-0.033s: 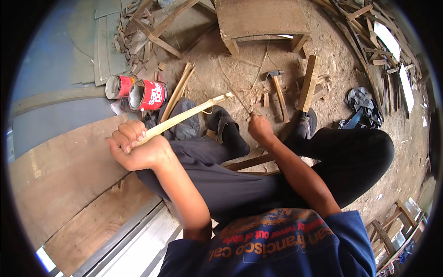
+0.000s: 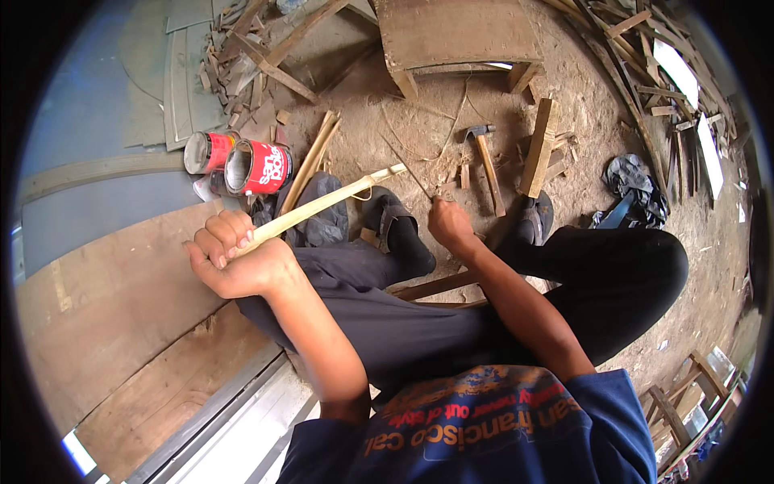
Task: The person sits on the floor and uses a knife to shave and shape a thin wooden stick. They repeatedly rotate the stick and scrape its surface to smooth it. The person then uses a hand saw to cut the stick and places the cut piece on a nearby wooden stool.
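Note:
My left hand (image 2: pixel 239 256) is closed around the near end of a pale bamboo strip (image 2: pixel 310 210). The strip slants away to the right over my lap, and a thin curl of shaving (image 2: pixel 365 194) hangs close to its far end. My right hand (image 2: pixel 451 223) is closed on the near end of a long, thin, dark tool (image 2: pixel 409 169). That tool points up and to the left, past the strip's tip; whether it is a blade or a rod I cannot tell, and its handle is hidden in my fist.
A hammer (image 2: pixel 487 165) lies on the dirt floor beyond my right hand, beside a wooden block (image 2: pixel 538 149). Two red paint cans (image 2: pixel 268 167) stand at left near wood pieces (image 2: pixel 313 157). A low wooden bench (image 2: pixel 459 36) is ahead, a dark plastic bag (image 2: pixel 633 181) at right.
My right hand and the thin tool have shifted slightly to the left. The left hand and the bamboo strip are almost unmoved.

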Available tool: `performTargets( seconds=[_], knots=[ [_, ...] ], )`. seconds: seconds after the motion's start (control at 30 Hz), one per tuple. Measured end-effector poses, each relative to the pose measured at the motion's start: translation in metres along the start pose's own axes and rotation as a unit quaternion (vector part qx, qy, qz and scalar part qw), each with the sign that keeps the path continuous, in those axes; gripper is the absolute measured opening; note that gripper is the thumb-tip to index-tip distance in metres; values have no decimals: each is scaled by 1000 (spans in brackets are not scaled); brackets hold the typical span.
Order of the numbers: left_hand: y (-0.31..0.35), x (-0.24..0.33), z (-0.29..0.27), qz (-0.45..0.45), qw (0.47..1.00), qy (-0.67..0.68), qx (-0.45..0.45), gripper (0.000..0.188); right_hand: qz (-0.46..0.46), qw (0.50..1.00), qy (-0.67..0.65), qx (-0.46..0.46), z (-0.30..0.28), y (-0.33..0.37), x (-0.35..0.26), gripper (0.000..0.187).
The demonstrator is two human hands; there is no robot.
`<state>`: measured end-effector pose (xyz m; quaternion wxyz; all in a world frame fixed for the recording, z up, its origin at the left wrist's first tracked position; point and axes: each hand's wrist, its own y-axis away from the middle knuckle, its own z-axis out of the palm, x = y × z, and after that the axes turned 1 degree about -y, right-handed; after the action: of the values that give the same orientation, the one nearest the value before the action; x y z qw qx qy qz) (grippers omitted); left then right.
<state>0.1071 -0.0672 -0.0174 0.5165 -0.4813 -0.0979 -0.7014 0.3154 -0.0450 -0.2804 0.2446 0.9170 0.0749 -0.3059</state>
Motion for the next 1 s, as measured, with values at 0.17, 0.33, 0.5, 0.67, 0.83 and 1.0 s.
performTargets(
  seconds=[0.17,0.33,0.5,0.67,0.83,1.0],
  knots=[
    [-23,-6,-26,-8,999,13,44,54,-49,988,-148,-13,-20,-15,-25,26],
    [-33,-6,-52,6,992,-35,124,63,-55,987,-150,32,-26,-14,-27,27],
    [-25,-9,-35,54,976,-88,192,68,-190,981,-48,-7,-24,19,-61,39],
    [-11,-8,-17,73,973,-110,189,69,-330,938,-106,-31,-64,96,-134,46],
    [-6,-5,-13,70,970,-103,207,69,-297,952,-67,-31,-50,91,-116,43],
    [-1,-7,-13,70,974,-92,197,69,-289,953,-71,-53,-64,89,-121,47]
  ],
)
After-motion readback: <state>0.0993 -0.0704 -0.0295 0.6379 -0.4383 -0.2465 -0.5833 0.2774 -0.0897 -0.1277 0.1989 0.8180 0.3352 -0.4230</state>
